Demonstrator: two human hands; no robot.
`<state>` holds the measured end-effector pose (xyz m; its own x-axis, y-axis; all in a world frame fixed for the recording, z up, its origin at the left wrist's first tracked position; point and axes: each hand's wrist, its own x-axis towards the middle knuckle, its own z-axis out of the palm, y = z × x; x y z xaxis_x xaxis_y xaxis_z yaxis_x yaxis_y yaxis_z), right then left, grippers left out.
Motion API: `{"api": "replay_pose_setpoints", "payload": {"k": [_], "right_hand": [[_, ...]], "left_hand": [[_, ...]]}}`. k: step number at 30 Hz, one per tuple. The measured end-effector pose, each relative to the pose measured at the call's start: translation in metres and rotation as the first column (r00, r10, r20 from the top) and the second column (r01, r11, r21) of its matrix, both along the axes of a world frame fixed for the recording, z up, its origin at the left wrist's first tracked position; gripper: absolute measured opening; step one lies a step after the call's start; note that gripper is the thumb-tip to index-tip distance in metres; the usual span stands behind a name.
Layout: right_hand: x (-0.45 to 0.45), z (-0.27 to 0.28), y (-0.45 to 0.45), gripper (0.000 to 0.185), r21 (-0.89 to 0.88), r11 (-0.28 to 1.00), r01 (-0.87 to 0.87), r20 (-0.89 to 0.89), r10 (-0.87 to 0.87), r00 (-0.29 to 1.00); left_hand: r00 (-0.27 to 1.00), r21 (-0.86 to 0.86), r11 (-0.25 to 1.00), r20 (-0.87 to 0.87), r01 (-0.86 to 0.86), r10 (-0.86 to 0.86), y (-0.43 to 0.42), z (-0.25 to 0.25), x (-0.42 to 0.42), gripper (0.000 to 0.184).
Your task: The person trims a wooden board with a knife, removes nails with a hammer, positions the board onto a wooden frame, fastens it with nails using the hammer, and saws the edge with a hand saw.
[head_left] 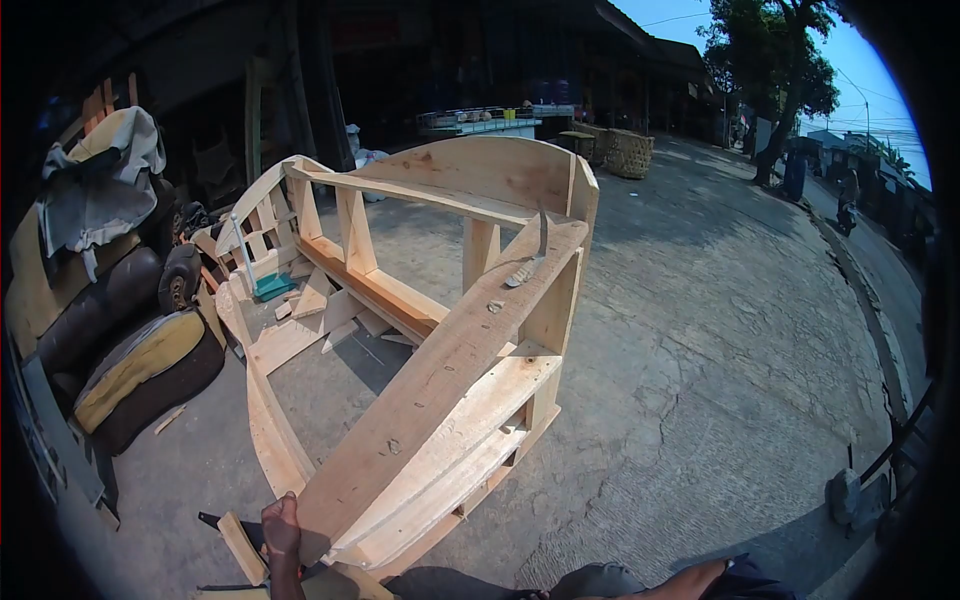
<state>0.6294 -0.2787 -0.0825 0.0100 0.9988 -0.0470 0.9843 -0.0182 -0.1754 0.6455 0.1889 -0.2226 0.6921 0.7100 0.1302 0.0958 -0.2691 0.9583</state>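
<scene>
My left hand point(282, 527) is closed on the near left edge of a long wooden plank point(430, 395), thumb on top. The plank slopes up and away along the near arm of a bare wooden sofa frame point(470, 148). Near the plank's far end lies a hand tool point(522, 272) with a thin, curved dark part; its exact kind is unclear. Pale curved boards point(455, 460) run beneath the plank. Of my right side, only a forearm point(685, 582) shows at the bottom edge; the hand is out of view.
Wood offcuts point(312, 293) and a green dustpan point(272, 287) lie inside the frame. Worn dark and yellow cushions point(150, 375) are piled at left. Woven baskets point(629, 157) stand behind on the concrete, and a tree point(785, 100) rises by the road.
</scene>
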Motion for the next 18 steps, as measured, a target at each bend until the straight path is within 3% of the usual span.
{"api": "replay_pose_setpoints", "payload": {"k": [5,18], "right_hand": [[0.0,-0.005,0.002,0.046,0.013,1.0,-0.019,0.022,0.019,1.0],[-0.008,-0.012,0.01,0.045,0.005,0.998,-0.068,0.08,0.067,0.995]], "left_hand": [[0.996,-0.037,0.999,-0.09,-0.016,0.012,-0.007,0.009,-0.002,0.041],[0.998,0.045,0.998,-0.062,0.034,-0.032,0.006,-0.003,-0.001,0.04]]}}
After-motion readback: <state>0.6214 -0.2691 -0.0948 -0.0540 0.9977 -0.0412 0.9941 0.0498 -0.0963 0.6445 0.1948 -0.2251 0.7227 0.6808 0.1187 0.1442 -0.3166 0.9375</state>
